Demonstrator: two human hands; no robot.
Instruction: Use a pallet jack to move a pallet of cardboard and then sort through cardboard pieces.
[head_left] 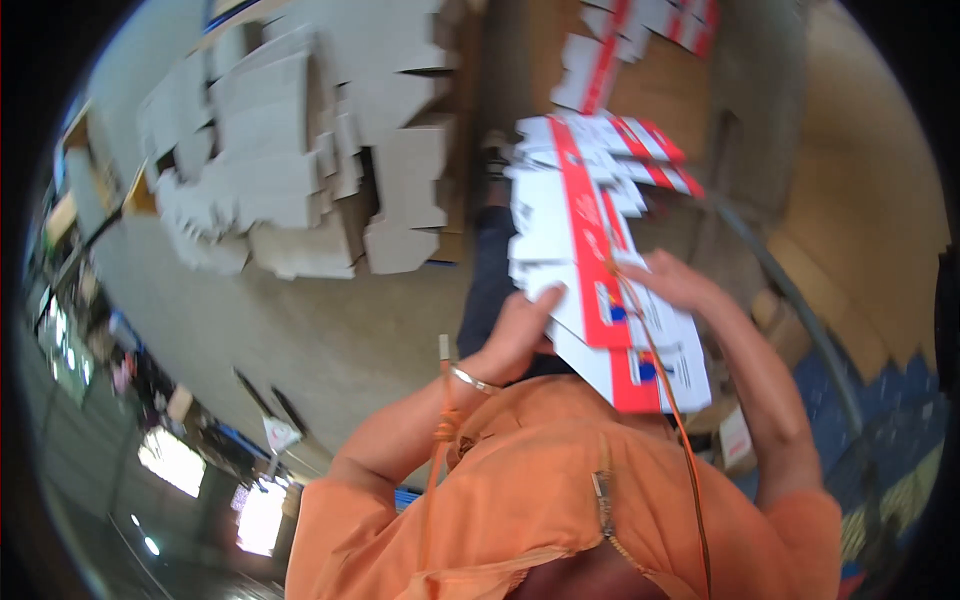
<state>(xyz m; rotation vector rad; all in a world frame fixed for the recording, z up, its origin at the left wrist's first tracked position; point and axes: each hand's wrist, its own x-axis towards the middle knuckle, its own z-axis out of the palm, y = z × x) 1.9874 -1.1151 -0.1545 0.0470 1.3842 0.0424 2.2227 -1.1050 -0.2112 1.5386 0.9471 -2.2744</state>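
Note:
A fanned stack of flat carton blanks (553, 215), white with red bands, lies in front of my body over my legs. My left hand (522, 325) grips the stack's near left edge, thumb on top and the other fingers underneath. At the right edge, my right hand (672, 280) has its fingers stretched out over the upper blank, touching the red and white print. Slight blur softens these fingertips. An orange cord (665, 375) hangs across the blanks beside my right hand.
Piles of plain grey-white cardboard blanks (265, 110) stand on the far left. More red and white blanks (585, 70) lie on brown cardboard (665, 110) ahead. A dark curved bar or hose (790, 295) runs along the right. Scissors-like dark tools (270, 405) lie at lower left.

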